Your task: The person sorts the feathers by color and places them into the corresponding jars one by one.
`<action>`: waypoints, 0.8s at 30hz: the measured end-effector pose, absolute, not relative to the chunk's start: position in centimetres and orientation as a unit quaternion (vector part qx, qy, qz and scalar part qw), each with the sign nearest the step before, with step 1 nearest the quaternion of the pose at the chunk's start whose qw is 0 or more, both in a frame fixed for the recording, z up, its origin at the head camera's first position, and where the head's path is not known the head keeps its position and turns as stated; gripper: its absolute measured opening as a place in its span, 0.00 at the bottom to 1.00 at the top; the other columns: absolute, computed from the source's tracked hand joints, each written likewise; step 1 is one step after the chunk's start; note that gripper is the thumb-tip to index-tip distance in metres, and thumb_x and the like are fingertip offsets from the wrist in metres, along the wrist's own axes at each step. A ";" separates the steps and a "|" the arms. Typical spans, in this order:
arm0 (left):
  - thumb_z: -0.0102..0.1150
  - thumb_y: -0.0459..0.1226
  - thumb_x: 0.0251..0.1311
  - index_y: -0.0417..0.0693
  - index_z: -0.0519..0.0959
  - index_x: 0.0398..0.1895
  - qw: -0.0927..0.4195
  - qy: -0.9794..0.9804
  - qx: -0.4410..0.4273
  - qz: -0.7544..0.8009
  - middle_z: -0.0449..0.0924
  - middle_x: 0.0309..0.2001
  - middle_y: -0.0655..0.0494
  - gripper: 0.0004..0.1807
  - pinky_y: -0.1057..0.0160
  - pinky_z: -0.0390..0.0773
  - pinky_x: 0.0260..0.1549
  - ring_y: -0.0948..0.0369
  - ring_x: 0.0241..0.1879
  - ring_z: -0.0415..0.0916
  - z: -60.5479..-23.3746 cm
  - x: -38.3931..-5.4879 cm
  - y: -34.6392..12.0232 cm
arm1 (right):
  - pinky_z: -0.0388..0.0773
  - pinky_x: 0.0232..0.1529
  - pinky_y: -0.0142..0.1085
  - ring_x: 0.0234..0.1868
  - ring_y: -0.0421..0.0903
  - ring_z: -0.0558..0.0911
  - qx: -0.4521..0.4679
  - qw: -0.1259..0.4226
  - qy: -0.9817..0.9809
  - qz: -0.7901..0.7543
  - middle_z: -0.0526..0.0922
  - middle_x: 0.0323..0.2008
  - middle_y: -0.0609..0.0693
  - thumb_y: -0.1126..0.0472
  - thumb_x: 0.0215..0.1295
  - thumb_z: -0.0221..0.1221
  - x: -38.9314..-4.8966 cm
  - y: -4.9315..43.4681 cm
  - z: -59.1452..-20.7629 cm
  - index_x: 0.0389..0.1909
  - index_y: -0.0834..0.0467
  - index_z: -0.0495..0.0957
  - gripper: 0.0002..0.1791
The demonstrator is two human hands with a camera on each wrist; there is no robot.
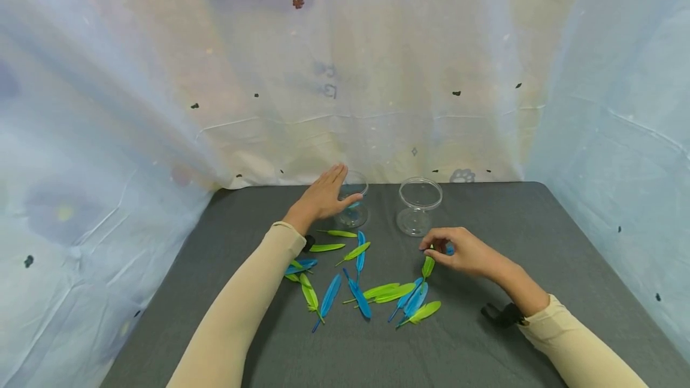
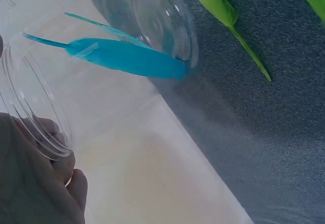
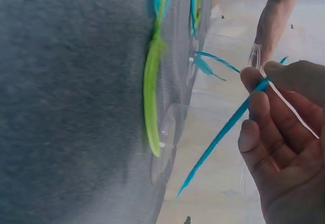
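Observation:
My left hand (image 1: 319, 197) holds the rim of the left clear plastic cup (image 1: 358, 218), thumb across the near side, fingers along the left and back. Inside that cup lean blue feathers (image 2: 127, 59), seen through its wall in the left wrist view. In front of the right clear cup (image 1: 414, 223), my right hand (image 1: 468, 251) pinches a blue feather (image 3: 221, 131) between thumb and index finger, its long end slanting down and left in the right wrist view. Below the right fingertips lies a green feather (image 1: 428, 267).
Several green feathers (image 1: 396, 293) and blue feathers (image 1: 330, 295) are scattered over the grey tabletop (image 1: 458, 352), some overlapping. Both cups stand near the back edge, close to a pale patterned curtain (image 1: 388, 76) that also hangs along the sides.

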State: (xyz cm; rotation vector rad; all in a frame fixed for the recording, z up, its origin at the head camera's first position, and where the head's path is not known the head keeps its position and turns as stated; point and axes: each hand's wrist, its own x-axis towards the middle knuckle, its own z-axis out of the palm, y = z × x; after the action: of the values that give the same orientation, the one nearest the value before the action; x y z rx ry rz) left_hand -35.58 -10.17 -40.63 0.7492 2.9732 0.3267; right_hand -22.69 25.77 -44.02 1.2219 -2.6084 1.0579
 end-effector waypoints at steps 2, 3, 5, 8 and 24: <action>0.40 0.71 0.78 0.46 0.37 0.89 0.028 0.964 0.243 0.104 0.34 0.89 0.49 0.55 0.55 0.34 0.85 0.54 0.88 0.31 -40.7 -35.6 -10.2 | 0.81 0.32 0.41 0.33 0.34 0.77 0.398 0.059 -0.847 0.346 0.86 0.37 0.44 0.71 0.71 0.69 -23.0 25.6 -43.8 0.46 0.48 0.87 0.13; 0.40 0.71 0.78 0.46 0.37 0.89 0.027 0.964 0.244 0.105 0.34 0.89 0.48 0.55 0.55 0.34 0.85 0.54 0.88 0.31 -40.7 -35.7 -10.2 | 0.81 0.31 0.41 0.32 0.34 0.77 0.400 0.072 -0.845 0.347 0.86 0.37 0.43 0.72 0.70 0.69 -23.1 25.5 -43.7 0.46 0.48 0.86 0.15; 0.40 0.71 0.78 0.46 0.37 0.89 0.024 0.964 0.243 0.105 0.34 0.89 0.48 0.55 0.54 0.34 0.85 0.54 0.88 0.31 -40.8 -35.7 -10.2 | 0.79 0.30 0.38 0.32 0.36 0.76 0.402 0.095 -0.841 0.349 0.85 0.39 0.43 0.74 0.68 0.70 -23.4 25.4 -43.6 0.45 0.47 0.86 0.17; 0.40 0.71 0.78 0.46 0.37 0.89 0.022 0.964 0.242 0.107 0.34 0.89 0.49 0.55 0.54 0.34 0.85 0.54 0.88 0.31 -40.8 -35.7 -10.2 | 0.75 0.30 0.35 0.30 0.41 0.74 0.401 0.124 -0.837 0.351 0.82 0.40 0.42 0.74 0.66 0.71 -23.9 25.2 -43.2 0.44 0.47 0.86 0.17; 0.41 0.70 0.78 0.45 0.37 0.89 0.024 0.962 0.247 0.115 0.33 0.89 0.49 0.55 0.54 0.35 0.85 0.54 0.88 0.30 -40.9 -35.7 -10.3 | 0.80 0.40 0.32 0.38 0.38 0.83 0.364 0.150 -0.830 0.394 0.87 0.41 0.44 0.71 0.71 0.69 -26.1 24.0 -40.2 0.49 0.54 0.86 0.12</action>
State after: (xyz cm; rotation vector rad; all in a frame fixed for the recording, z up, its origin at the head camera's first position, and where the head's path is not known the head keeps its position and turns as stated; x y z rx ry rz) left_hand -35.73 -10.25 -40.90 0.7649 2.9773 0.3545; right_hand -26.06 24.00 -40.17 1.0445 -2.3851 1.1327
